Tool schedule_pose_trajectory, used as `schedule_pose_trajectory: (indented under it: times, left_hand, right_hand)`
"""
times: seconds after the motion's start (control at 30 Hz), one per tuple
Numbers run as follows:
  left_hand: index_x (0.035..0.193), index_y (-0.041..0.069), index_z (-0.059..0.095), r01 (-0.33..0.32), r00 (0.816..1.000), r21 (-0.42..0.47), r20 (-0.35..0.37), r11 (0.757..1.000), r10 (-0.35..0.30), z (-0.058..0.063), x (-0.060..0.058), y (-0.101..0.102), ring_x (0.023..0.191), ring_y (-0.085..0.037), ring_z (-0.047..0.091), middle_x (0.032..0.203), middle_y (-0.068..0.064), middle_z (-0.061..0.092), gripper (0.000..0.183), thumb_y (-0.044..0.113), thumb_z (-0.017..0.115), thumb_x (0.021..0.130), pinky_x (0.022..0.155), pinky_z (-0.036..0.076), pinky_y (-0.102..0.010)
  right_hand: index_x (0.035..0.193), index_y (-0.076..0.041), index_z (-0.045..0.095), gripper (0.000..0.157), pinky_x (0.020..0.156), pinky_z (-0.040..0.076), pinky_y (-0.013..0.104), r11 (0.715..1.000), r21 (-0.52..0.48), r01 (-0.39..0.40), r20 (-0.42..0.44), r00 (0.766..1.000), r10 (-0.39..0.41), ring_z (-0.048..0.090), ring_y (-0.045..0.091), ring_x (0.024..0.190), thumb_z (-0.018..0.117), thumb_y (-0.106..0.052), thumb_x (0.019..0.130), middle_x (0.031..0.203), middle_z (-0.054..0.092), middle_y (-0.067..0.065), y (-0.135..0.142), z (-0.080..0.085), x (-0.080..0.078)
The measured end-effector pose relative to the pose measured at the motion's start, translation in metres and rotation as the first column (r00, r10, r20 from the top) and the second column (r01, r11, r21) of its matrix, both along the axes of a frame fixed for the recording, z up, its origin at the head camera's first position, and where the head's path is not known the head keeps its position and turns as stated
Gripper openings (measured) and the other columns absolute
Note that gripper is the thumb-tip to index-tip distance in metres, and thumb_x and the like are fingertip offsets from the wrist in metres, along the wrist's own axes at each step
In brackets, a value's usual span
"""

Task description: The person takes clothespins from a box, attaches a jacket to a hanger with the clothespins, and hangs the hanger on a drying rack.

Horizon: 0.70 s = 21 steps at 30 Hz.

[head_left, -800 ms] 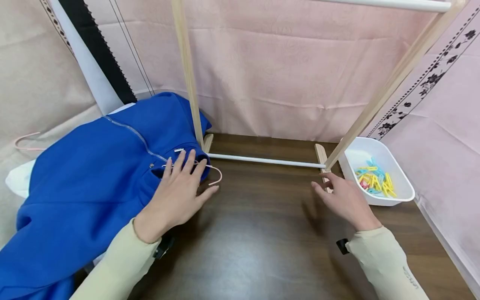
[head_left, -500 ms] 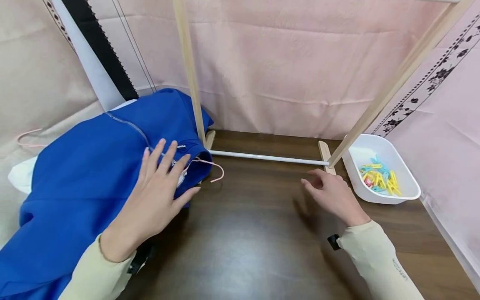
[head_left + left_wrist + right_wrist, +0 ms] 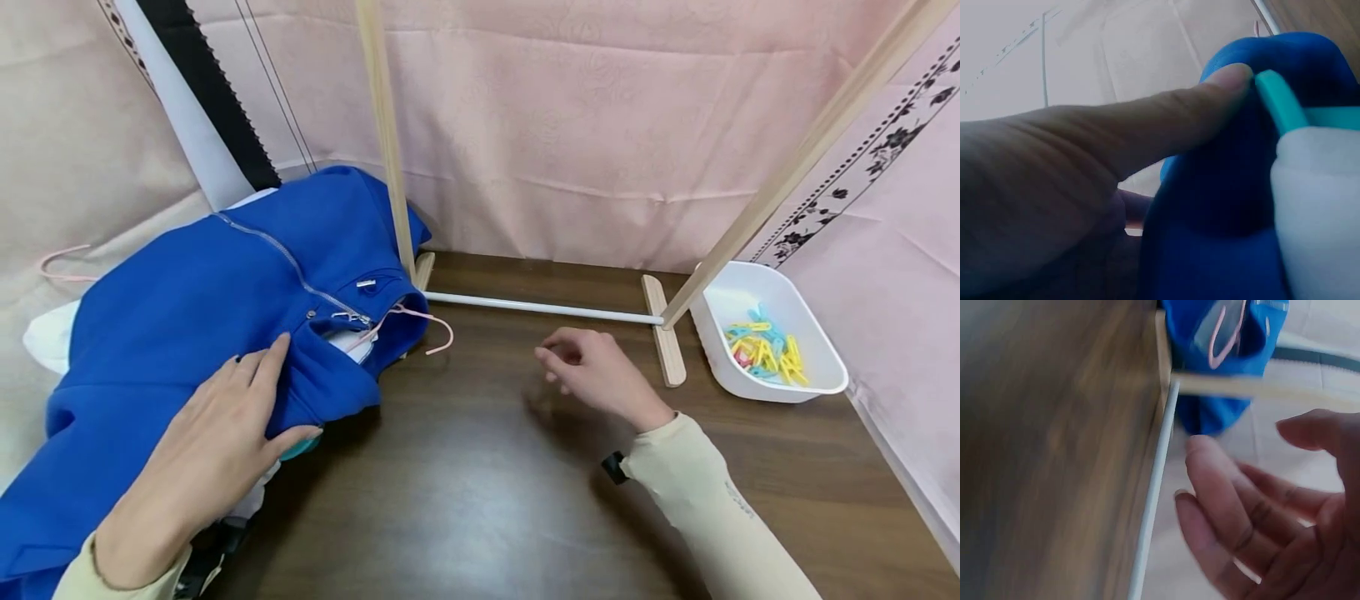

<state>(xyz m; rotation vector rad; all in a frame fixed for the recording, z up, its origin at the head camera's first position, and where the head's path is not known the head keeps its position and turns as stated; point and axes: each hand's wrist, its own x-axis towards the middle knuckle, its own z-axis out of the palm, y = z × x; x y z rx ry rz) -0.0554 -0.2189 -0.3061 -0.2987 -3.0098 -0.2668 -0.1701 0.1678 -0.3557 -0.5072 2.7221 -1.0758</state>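
A blue zip-up jacket (image 3: 187, 333) lies spread at the left, its zipper running toward the collar. A pink hanger (image 3: 444, 320) hook sticks out of the collar opening. My left hand (image 3: 198, 458) rests on the jacket near its front edge, fingers extended. Its thumb lies at that edge, beside a teal piece (image 3: 1282, 103) and white cloth (image 3: 1319, 200), both partly hidden under the jacket. My right hand (image 3: 603, 379) hovers over the table, fingers loosely bent, with nothing in it.
A wooden rack stands at the back, with a left post (image 3: 390, 142), a right post (image 3: 787, 183) and a white lower bar (image 3: 540, 307). The white bin (image 3: 817, 333) at the right holds several yellow and blue clothespins (image 3: 765, 354). Another pink hook (image 3: 56, 271) shows at far left.
My left hand has moved from the collar down and left to the jacket's front edge, uncovering the hanger and zipper pull. My right hand has moved left, away from the right post's foot.
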Motion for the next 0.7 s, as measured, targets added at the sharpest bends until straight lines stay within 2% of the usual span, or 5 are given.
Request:
schedule_pose_trajectory:
  times: [0.2, 0.33, 0.57, 0.63, 0.7]
  left_hand:
    - [0.144, -0.002, 0.034, -0.022, 1.0, -0.043, 0.02, 0.999, 0.022, 0.003, 0.004, -0.004, 0.114, -0.045, 0.05, 0.128, -0.025, 0.053, 0.081, 0.028, 0.076, 0.081, 0.094, 0.039, -0.063]
    - [0.135, -0.005, 0.042, -0.001, 0.996, -0.033, -0.09, 0.999, -0.002, 0.001, 0.002, -0.004, 0.101, -0.046, 0.057, 0.118, -0.026, 0.058, 0.073, 0.011, 0.078, 0.074, 0.087, 0.043, -0.061]
    - [0.118, -0.007, 0.053, 0.008, 0.963, -0.032, -0.269, 0.999, -0.016, -0.007, -0.008, -0.005, 0.077, -0.045, 0.06, 0.103, -0.028, 0.062, 0.062, -0.003, 0.077, 0.062, 0.074, 0.044, -0.059]
    - [0.117, -0.006, 0.054, 0.007, 0.961, -0.026, -0.277, 1.0, -0.014, -0.008, -0.009, -0.005, 0.07, -0.043, 0.059, 0.101, -0.027, 0.063, 0.057, -0.004, 0.072, 0.063, 0.071, 0.044, -0.059]
    - [0.117, -0.005, 0.054, 0.002, 0.962, -0.003, -0.273, 1.0, -0.003, -0.007, -0.008, -0.005, 0.067, -0.041, 0.059, 0.101, -0.025, 0.063, 0.054, -0.006, 0.066, 0.065, 0.069, 0.045, -0.057]
  right_hand:
    - [0.096, -0.024, 0.065, 0.023, 0.058, 0.052, 0.03, 0.963, -0.136, -0.232, 0.025, 0.971, 0.237, 0.066, 0.021, 0.063, 0.051, -0.043, 0.098, 0.078, 0.07, -0.001, -0.05, -0.001, 0.018]
    - [0.095, -0.025, 0.063, 0.029, 0.06, 0.054, 0.031, 0.903, -0.228, -0.364, 0.091, 0.916, 0.392, 0.065, 0.02, 0.062, 0.045, -0.047, 0.099, 0.078, 0.07, -0.001, -0.085, 0.001, 0.034]
    - [0.103, -0.021, 0.064, 0.022, 0.061, 0.055, 0.023, 0.782, -0.325, -0.531, 0.081, 0.809, 0.583, 0.065, 0.006, 0.063, 0.047, -0.035, 0.101, 0.08, 0.068, -0.001, -0.143, 0.001, 0.055]
    - [0.103, -0.021, 0.063, 0.02, 0.061, 0.055, 0.022, 0.772, -0.342, -0.535, 0.083, 0.801, 0.592, 0.065, 0.004, 0.063, 0.048, -0.033, 0.101, 0.08, 0.068, -0.003, -0.157, 0.002, 0.061]
    - [0.101, -0.02, 0.063, 0.02, 0.061, 0.055, 0.022, 0.786, -0.364, -0.5, 0.087, 0.822, 0.563, 0.066, 0.005, 0.063, 0.048, -0.033, 0.101, 0.078, 0.068, -0.005, -0.169, 0.004, 0.065]
